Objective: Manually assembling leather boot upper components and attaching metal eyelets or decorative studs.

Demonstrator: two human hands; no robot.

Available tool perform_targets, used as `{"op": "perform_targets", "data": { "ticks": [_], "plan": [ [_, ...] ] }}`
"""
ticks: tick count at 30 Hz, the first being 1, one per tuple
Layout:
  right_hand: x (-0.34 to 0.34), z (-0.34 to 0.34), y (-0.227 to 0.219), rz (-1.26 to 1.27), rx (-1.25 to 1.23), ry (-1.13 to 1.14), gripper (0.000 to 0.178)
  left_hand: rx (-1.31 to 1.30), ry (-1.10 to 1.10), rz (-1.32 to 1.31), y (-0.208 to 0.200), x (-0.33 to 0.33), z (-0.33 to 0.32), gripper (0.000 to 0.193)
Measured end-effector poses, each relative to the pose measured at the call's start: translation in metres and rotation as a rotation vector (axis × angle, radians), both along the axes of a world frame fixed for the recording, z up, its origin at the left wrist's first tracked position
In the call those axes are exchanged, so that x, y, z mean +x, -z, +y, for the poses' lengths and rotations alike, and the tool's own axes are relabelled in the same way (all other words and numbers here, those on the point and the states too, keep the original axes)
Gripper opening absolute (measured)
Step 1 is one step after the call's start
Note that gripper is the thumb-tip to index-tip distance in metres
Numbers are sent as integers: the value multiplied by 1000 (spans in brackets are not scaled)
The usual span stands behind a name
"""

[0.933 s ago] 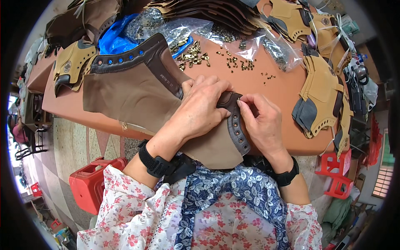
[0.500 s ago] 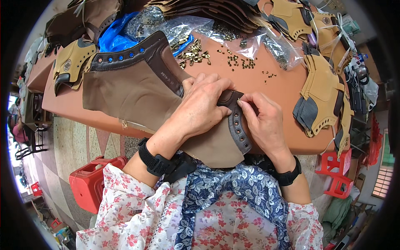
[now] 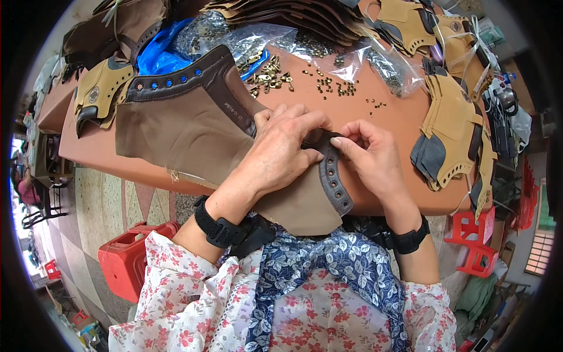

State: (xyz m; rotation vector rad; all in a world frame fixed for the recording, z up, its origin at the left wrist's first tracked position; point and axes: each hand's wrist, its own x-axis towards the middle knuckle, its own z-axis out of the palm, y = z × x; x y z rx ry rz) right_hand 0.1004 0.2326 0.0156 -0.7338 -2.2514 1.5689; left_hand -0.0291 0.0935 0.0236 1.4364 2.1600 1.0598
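A brown boot upper (image 3: 182,126) with dark eyelet strips is spread across the table's near edge, its lining side facing up. My left hand (image 3: 278,144) is closed on its middle, thumb pressed near the right strip and fingers curled over the far edge. With thumb and forefinger, my right hand (image 3: 369,155) pinches the far end of the right eyelet strip (image 3: 332,179). Several metal eyelets show below that pinch. Whether a small part sits between the right fingertips is hidden. Beyond my hands lie brass-coloured lace hooks (image 3: 272,78) and small rivets (image 3: 346,89).
Clear plastic bags (image 3: 255,40) of metal parts and a blue bag (image 3: 159,57) lie farther back, before stacked brown uppers (image 3: 293,17). Tan uppers (image 3: 451,123) are piled at right, others (image 3: 102,88) at left. Red stools (image 3: 124,264) stand below the table (image 3: 404,182).
My right thumb and fingers have shifted slightly at the strip's far corner, which now bends more under them. My left hand keeps its hold on the upper.
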Motion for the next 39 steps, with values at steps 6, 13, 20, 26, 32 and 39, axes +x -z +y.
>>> {"op": "perform_targets", "data": {
  "ticks": [6,13,20,26,32,39],
  "plan": [
    [-3,0,0,-39,62,-11,12,54,2,4,4,0,-2,31],
    [-3,-5,-1,-57,169,11,13,18,35,-9,1,-4,0,23],
    [24,47,2,-6,389,173,13,71,-20,13,9,0,4,21],
    [13,60,-4,-100,760,63,11,50,-30,50,7,-1,5,21],
    [2,61,-6,-140,907,-21,8,68,-32,61,8,0,4,21],
    [17,39,-10,-116,1327,-157,3,76,-41,72,11,1,4,21]
  ]
}}
